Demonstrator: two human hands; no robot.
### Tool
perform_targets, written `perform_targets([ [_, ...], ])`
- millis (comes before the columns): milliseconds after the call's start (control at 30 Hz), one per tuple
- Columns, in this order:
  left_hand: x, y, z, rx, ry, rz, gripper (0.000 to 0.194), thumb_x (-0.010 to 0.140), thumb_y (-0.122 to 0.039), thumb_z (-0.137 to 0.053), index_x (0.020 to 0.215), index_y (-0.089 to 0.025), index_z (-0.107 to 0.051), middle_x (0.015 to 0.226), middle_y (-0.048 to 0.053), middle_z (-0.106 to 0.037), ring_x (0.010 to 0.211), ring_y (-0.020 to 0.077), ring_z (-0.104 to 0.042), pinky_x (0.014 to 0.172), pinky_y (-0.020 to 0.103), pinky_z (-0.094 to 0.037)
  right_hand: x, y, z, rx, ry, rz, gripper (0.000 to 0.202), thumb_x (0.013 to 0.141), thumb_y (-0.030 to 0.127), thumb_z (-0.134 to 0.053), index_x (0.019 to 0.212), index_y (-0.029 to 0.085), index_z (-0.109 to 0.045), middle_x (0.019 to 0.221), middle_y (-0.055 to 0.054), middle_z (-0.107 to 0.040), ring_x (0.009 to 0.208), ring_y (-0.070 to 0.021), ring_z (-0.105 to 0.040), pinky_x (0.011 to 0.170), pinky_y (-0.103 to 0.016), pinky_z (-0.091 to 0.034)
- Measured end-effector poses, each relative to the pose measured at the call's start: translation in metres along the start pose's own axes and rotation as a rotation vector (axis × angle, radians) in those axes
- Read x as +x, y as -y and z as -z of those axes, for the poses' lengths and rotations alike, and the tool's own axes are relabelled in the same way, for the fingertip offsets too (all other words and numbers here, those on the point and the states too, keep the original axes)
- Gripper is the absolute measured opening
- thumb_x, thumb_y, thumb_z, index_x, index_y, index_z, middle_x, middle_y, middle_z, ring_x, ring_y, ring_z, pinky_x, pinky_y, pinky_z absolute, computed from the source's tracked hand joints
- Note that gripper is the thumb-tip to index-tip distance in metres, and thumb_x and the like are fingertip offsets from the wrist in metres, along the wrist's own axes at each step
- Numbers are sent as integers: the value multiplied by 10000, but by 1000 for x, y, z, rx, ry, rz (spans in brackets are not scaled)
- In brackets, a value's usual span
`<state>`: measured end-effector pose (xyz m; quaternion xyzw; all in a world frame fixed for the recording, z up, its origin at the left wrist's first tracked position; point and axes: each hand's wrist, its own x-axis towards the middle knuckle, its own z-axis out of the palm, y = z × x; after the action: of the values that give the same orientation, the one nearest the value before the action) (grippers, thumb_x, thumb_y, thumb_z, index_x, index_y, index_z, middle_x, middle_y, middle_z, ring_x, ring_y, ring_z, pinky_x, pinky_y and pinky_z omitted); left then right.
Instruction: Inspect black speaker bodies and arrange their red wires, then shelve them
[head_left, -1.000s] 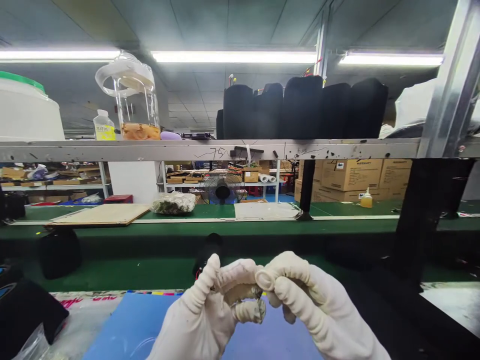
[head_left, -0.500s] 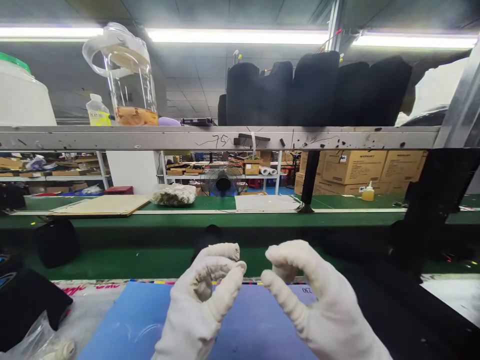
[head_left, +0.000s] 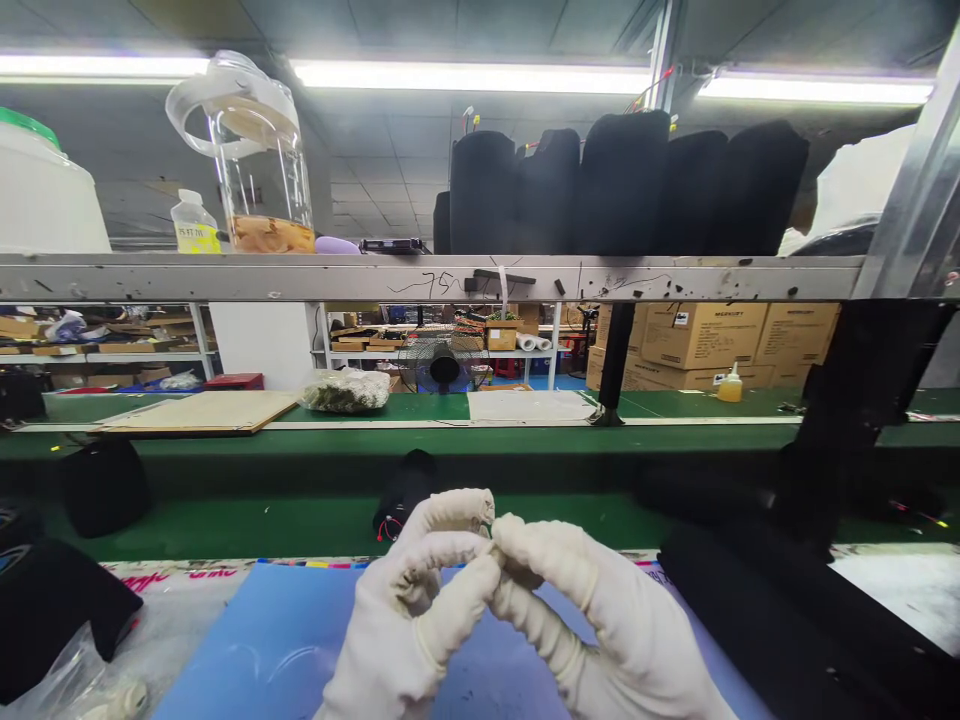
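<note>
Both hands wear white gloves and meet at the fingertips above a blue mat (head_left: 247, 630). My left hand (head_left: 412, 610) is closed in a pinch of thumb and fingers. My right hand (head_left: 600, 610) also pinches, its thumb and forefinger against the left fingertips. Whatever lies between the fingertips is hidden or too small to make out. Just behind the left hand, a dark rounded piece with red wires (head_left: 397, 500) lies on the green surface.
A green conveyor belt (head_left: 247, 520) runs behind the mat. Black fabric-like pieces (head_left: 60, 610) lie at left, and a long black piece (head_left: 795, 610) at right. Overhead, a metal shelf (head_left: 337, 278) carries a clear jug (head_left: 262, 180) and several black cylinders (head_left: 622, 190).
My right hand has moved left and closed its fingers, so its tips now meet those of my left hand. The left hand stays pinched, shifted slightly right.
</note>
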<state>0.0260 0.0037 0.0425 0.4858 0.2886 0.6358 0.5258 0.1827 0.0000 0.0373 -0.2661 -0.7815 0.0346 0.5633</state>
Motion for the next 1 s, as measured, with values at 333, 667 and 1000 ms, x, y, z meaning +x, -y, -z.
perform_targets([
  [333,-1,0,3,28,138,68,199,731,-415,-789,778,-225,-823,1253,92,-649,1189,297,-587,938,280,-521,1,-2,-3,118,15,-14,600,831,58,-675,1326,377,-560,996,-11,-732,854,-180,-724,779,-255,-629],
  [667,-4,2,6,203,299,60,229,674,-452,-804,660,-223,-804,1128,146,-717,1188,382,-577,1025,462,-452,2,1,-2,205,148,-27,492,871,157,-630,1304,384,-569,979,-24,-703,890,-205,-682,818,-310,-582],
  [1000,-10,-2,-6,-90,274,182,90,735,-318,-762,660,-289,-804,827,73,-769,1268,359,-537,1126,441,-373,13,3,3,462,210,-242,473,784,438,-765,1232,395,-618,998,-3,-561,989,-198,-595,958,-354,-494],
])
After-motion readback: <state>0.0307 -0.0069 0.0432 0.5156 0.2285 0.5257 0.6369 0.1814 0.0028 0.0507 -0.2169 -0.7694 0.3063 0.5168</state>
